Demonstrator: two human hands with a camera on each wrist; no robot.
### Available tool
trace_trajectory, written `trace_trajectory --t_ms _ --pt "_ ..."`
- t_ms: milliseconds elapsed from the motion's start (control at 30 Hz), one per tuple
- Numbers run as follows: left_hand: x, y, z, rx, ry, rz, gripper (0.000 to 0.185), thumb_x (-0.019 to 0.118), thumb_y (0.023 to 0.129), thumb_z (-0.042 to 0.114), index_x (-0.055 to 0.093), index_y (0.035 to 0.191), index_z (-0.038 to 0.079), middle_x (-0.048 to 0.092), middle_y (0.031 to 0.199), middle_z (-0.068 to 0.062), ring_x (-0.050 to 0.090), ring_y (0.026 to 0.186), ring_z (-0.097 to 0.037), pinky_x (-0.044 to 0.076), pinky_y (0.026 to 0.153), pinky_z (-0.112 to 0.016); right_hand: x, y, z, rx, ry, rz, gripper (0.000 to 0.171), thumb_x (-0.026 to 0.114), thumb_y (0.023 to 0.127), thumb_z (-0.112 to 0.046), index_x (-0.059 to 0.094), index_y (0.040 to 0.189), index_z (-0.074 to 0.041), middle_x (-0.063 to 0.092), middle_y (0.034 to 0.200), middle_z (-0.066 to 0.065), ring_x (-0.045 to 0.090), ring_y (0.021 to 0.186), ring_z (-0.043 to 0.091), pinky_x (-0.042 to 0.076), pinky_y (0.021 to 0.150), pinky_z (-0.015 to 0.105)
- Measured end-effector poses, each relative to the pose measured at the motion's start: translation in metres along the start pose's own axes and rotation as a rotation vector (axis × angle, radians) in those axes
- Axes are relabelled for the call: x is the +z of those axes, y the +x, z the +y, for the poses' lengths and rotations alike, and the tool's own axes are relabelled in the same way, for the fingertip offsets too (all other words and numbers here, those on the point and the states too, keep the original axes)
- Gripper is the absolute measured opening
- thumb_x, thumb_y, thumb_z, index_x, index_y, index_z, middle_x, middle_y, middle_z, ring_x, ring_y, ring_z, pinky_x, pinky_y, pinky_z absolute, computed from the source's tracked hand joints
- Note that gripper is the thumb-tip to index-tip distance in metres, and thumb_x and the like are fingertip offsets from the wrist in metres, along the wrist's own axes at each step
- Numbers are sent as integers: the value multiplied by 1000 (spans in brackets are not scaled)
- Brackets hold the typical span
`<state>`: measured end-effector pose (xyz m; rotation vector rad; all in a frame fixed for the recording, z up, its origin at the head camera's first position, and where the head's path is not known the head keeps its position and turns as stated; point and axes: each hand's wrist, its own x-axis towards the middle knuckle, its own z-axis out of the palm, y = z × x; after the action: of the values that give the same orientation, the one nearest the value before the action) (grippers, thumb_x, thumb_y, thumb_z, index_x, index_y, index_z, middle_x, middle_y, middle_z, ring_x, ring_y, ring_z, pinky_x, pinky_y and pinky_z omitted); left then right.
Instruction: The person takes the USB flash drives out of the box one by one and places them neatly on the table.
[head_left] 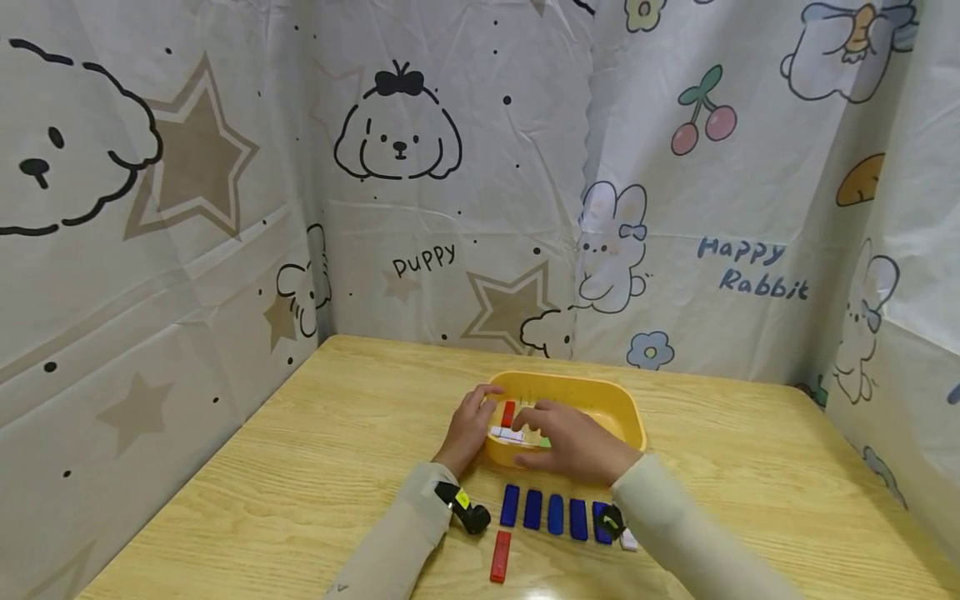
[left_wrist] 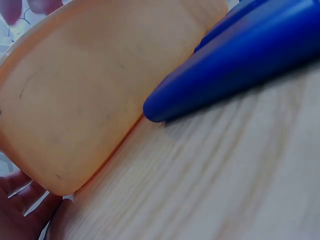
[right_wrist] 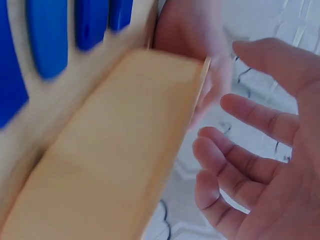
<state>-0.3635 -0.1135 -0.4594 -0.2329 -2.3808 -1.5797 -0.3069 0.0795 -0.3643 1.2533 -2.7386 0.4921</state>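
A yellow plastic bin [head_left: 637, 421] holds a red block [head_left: 508, 414], white blocks [head_left: 507, 434] and a bit of green. My left hand [head_left: 468, 427] rests against the bin's left side, its fingers at the rim and outer wall. Over the bin's near side hovers my right hand [head_left: 572, 439]; in the right wrist view its fingers are spread and loosely bent, with nothing between them. In front of the bin stands a row of several blue blocks [head_left: 533, 509]. A red block [head_left: 500, 557] lies nearer me.
A white block [head_left: 628, 540] sits at the row's right end, partly covered by the right sleeve [head_left: 675, 517]. The wooden table [head_left: 337, 433] is bordered by printed cloth hangings [head_left: 465, 217] at the back and both sides.
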Motion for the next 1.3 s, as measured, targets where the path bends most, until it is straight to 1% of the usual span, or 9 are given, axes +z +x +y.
trace_trajectory --t_ms 100,267,533,667,733,867,1033,1133,1300 --pt "0 -1 -1 12 -2 5 28 42 98 23 61 119 17 54 128 -11 50 120 -30 37 101 -51 -1 5 14 64 24 -6 29 73 85 -32 64 109 -18 62 100 2 61 92 23 52 77 35" --pt "2 -1 -2 12 -13 -1 29 43 98 23 61 119 16 54 129 -10 48 124 -29 34 104 -51 2 10 35 151 48 -29 26 72 86 -22 65 108 -11 64 102 10 60 90 24 52 79 39" --pt "1 -1 0 16 -7 6 28 43 98 22 61 119 16 54 129 -11 48 124 -30 34 105 -51 11 14 57 301 62 -96 24 73 85 -13 66 107 -10 66 101 9 59 88 23 51 81 40" --pt "2 0 0 6 -2 2 29 42 98 24 60 119 16 54 130 -11 47 125 -30 33 105 -51 16 13 66 347 90 -155 26 74 83 -13 66 108 -13 65 93 6 57 80 20 51 76 36" --pt "2 0 1 3 -1 3 29 42 98 24 60 119 16 54 130 -11 47 125 -30 34 105 -51 17 13 69 355 114 -180 26 75 84 -13 66 108 -15 63 87 5 56 75 19 51 71 33" --pt "1 0 1 9 -5 11 28 43 98 22 60 118 16 54 129 -11 48 124 -30 34 105 -51 18 13 73 329 149 -214 24 73 85 -13 67 109 -16 61 78 1 54 69 17 48 64 30" --pt "1 -1 0 10 0 6 28 42 98 22 61 119 15 54 128 -12 49 121 -30 35 103 -52 22 11 77 295 152 -221 18 71 87 -14 69 105 -17 60 77 0 53 68 16 46 63 29" --pt "1 -1 1 1 0 5 28 42 98 23 60 119 16 54 128 -12 49 121 -30 35 103 -52 25 10 81 287 161 -217 21 70 88 -14 68 108 -18 58 74 0 52 66 15 44 62 29" --pt "1 -2 1 -6 -1 5 28 42 98 24 60 119 17 54 128 -11 50 120 -29 36 103 -52 28 11 86 238 198 -236 23 66 91 -14 67 113 -19 53 69 0 49 63 13 40 60 26"
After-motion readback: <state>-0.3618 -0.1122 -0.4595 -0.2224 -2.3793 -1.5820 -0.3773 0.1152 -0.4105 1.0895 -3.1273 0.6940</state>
